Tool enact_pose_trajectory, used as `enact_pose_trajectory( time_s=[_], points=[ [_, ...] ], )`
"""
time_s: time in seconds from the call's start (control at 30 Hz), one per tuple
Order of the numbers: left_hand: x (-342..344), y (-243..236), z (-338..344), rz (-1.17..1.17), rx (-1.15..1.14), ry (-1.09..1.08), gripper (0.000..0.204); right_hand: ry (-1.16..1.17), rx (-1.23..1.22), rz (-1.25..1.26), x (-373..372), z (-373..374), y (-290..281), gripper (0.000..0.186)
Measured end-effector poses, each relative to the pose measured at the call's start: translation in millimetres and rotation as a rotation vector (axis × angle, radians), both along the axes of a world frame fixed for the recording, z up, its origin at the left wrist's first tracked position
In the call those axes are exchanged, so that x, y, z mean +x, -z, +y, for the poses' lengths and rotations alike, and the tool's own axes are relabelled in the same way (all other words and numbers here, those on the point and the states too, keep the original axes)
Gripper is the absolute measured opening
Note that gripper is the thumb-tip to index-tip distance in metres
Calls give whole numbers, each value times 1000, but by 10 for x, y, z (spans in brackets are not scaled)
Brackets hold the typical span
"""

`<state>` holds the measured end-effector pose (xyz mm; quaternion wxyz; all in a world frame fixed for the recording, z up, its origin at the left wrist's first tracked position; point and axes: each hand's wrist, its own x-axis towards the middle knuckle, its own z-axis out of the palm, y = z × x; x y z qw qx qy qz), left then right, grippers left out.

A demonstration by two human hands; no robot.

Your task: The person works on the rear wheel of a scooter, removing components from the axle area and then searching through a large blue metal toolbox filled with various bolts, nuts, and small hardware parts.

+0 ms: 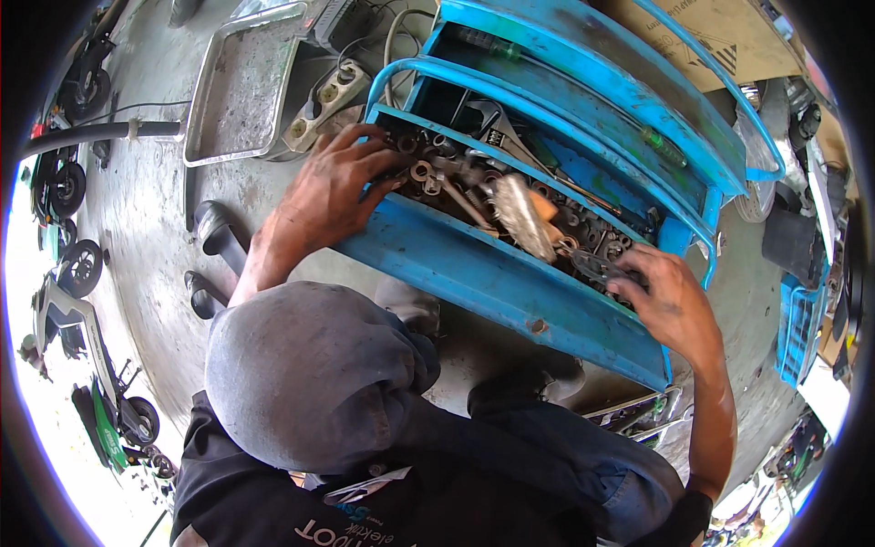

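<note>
A blue metal cantilever toolbox (492,283) stands in front of me, its trays spread apart. The near compartment is full of loose sockets, wrenches and small metal parts. My left hand (333,187) reaches into its left end, fingers curved and apart, fingertips among the sockets. Close to them lies a ring-ended wrench (424,173). A blurred whitish-brown, long piece (521,219) with an orange part beside it is mid-compartment. My right hand (670,296) is over the right end, thumb and fingers closing near a dark metal tool (594,266); what they pinch is hard to make out.
An adjustable wrench (499,137) lies in the middle tray, a green-handled screwdriver (663,146) in the far tray. Beyond the left end are a power strip (324,105) and a metal tray (241,87). Sandals (219,228) lie left; a blue crate (802,328) stands right.
</note>
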<state>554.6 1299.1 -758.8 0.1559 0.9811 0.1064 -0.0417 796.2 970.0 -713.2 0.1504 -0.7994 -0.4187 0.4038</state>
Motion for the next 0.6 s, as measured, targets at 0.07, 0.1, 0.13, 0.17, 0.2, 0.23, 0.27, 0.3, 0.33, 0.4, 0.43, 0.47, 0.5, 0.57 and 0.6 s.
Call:
enact_pose_trajectory(
  time_s=[0.07,0.1,0.13,0.17,0.2,0.23,0.27,0.3,0.33,0.4,0.43,0.47,0.5,0.57,0.6],
  points=[
    [-5,1,-18,3,-26,-2,31,-6,-91,-96,91,-106,-63,25],
    [-5,12,-18,4,-53,3,30,-11,-94,-98,148,-168,-97,25],
    [-2,27,-7,-3,-84,16,29,-12,-181,-148,206,-226,-118,25],
    [-11,38,-5,-2,-85,10,29,-13,-267,-198,245,-233,-148,26],
    [-22,49,-3,24,-91,23,28,-17,-396,-193,278,-193,-212,28],
    [-32,51,0,49,-96,36,28,-23,-397,-194,302,-205,-209,28],
    [-38,53,-3,48,-98,30,28,-54,-421,-230,334,-254,-201,31],
    [-44,54,-9,31,-133,-7,28,-85,-445,-266,334,-282,-196,35],
    [-26,57,-27,11,-168,-40,28,-86,-447,-270,298,-321,-193,35],
    [-2,64,-59,-45,-151,-2,28,-146,-464,-444,222,-379,-188,33],
    [5,62,-67,-93,-133,38,28,-148,-465,-443,188,-305,-245,33],
    [-22,55,-55,-82,-131,30,28,-190,-517,-436,111,-146,-303,32],
    [-42,37,-34,-218,-42,-1,33,-233,-566,-428,30,-17,-318,31],
    [-59,38,9,-368,44,-27,39,-288,21,-512,-157,95,-205,36],
    [-85,99,20,-408,-10,-220,46,-329,120,-409,-238,265,-165,40]
  ],
)
